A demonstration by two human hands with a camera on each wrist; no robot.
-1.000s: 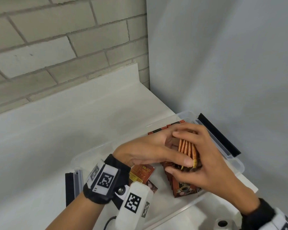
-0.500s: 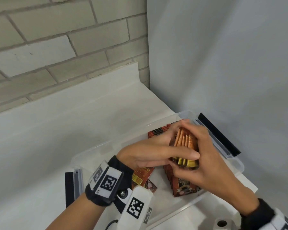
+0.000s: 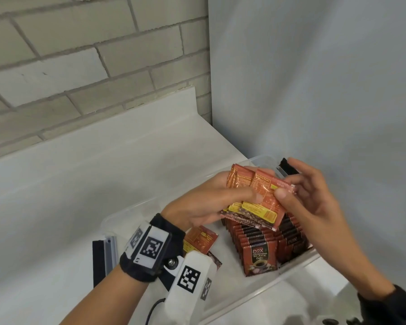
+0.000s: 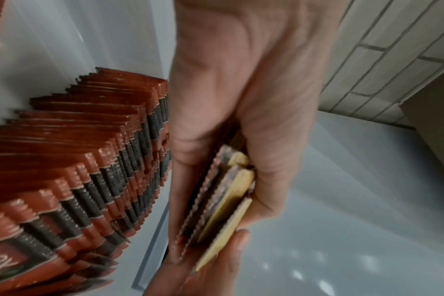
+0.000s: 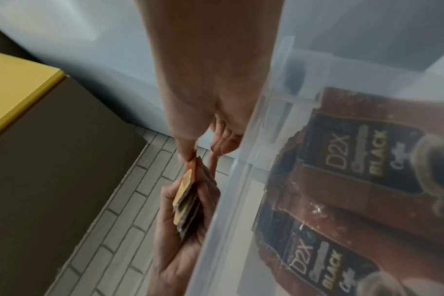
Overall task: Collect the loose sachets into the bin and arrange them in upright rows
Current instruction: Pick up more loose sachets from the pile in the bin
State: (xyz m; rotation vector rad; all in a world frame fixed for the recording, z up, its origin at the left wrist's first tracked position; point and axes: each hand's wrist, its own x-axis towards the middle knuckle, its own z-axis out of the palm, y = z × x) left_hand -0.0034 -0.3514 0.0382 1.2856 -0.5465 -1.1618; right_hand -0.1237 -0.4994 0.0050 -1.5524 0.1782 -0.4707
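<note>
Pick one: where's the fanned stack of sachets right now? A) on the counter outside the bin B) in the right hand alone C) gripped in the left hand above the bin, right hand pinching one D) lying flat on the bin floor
C: the left hand grips the fanned stack of sachets above the bin, while the right hand pinches the top one between thumb and finger.

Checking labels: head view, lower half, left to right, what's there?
Black latch → left hand → held sachets → right hand. The bin spans them.
</note>
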